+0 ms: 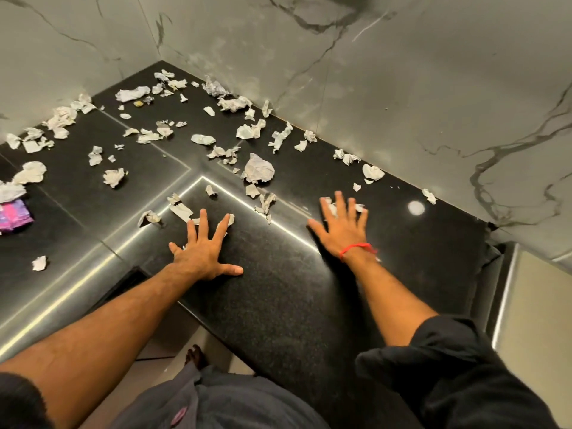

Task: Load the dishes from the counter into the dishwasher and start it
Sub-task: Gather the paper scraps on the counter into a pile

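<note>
The left hand lies flat on the black counter, fingers spread and straight, holding nothing; small paper scraps sit at and just beyond its fingertips. The right hand, marked by a red thread at the wrist, is also flat with fingers splayed and rests over a scrap or two at its far edge; it is slightly blurred, so whether the fingers press the paper cannot be told.

Outward from both hands the counter carries only crumpled paper, spread far and to the left into the corner where the marble walls meet. The largest wad lies between the hands and farther off, somewhat nearer the left hand. A purple packet lies at the far left edge, partly cut off.

No dishes and no dishwasher show anywhere in view, so which way the task's things lie from either hand cannot be told. They would have to be outside the frame, perhaps below the counter front, which is hidden by the person's body and sleeves.
</note>
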Tool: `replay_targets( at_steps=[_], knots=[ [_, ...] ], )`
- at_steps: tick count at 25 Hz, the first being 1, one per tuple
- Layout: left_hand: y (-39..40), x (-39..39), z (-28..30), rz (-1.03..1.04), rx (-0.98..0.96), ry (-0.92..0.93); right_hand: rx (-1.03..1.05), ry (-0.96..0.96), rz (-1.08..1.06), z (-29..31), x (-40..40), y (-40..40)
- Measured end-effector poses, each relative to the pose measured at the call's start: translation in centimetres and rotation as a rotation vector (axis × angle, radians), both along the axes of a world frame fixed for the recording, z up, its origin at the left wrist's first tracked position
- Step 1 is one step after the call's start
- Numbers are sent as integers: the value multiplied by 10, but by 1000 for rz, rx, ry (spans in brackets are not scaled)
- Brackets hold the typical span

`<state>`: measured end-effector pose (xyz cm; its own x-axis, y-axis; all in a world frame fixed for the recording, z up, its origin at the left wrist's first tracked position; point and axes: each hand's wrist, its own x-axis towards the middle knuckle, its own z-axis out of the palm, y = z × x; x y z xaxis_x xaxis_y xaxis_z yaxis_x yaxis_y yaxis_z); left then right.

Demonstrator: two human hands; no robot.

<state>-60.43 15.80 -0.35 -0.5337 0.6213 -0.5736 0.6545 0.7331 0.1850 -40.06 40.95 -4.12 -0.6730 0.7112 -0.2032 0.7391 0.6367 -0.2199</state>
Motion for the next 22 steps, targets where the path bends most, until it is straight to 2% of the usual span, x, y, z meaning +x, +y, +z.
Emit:
replay_targets(
  at_steps=[2,4,7,10,13,16,20,22],
  knots=[
    [4,2,3,-3,-5,-1,-26,32,147,1,-33,-43],
    [6,6,3,-36,-13,53,-50,122,180,3,-42,-49],
    [11,13,3,-118,-29,144,49,222,-29,8,-13,5],
    [15,16,6,-144,-42,164,97,118,-316,17,44,83],
    [19,17,9,-172,-64,159,-40,-17,-435,24,78,119],
    [26,14,12,-179,-95,168,-69,-43,-324,13,49,93],
    [33,11,12,-183,-120,194,-45,78,-8,0,-6,28],
    [34,12,13,-186,-120,188,37,172,-87,7,-2,42]
  ],
)
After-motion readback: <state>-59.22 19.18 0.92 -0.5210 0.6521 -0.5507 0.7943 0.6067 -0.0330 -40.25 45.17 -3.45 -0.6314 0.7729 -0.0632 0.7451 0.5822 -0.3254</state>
